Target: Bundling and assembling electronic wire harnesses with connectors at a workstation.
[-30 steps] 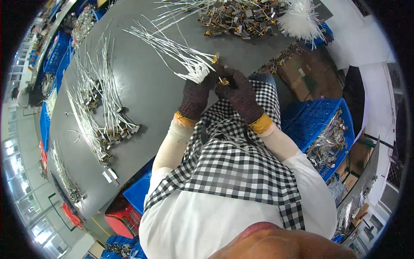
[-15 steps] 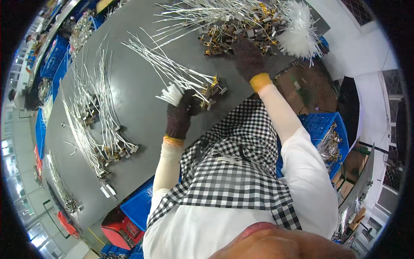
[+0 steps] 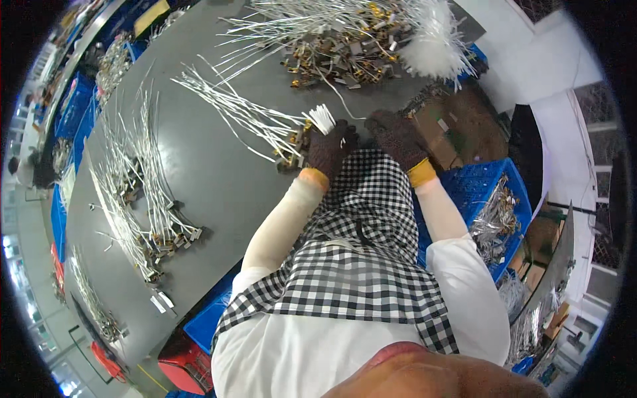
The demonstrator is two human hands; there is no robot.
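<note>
My left hand (image 3: 332, 151), in a dark knitted glove, is closed around a bunch of short white sleeves (image 3: 321, 118) that stick up from its fingers. Just right of it, at the table's near edge, my right hand (image 3: 398, 138) in a like glove has its fingers drawn together. A thin white wire (image 3: 342, 99) runs from the far pile to these fingertips; whatever they pinch at its end is hidden. Left of my left hand lies a bundle of white wires (image 3: 245, 106) with small metal and brass-coloured parts (image 3: 290, 151) at the near end.
A large heap of wired metal parts (image 3: 345, 56) covers the far table, with a tuft of white sleeves (image 3: 434, 56) beside it. More wire bundles (image 3: 142, 179) lie at left. A blue crate (image 3: 464, 192) of parts stands at my right, a red crate (image 3: 189, 368) below the table.
My right hand has come back from the far heap toward me, a wire trailing to it. My left hand, still holding the sleeves, has moved right, close to the right hand.
</note>
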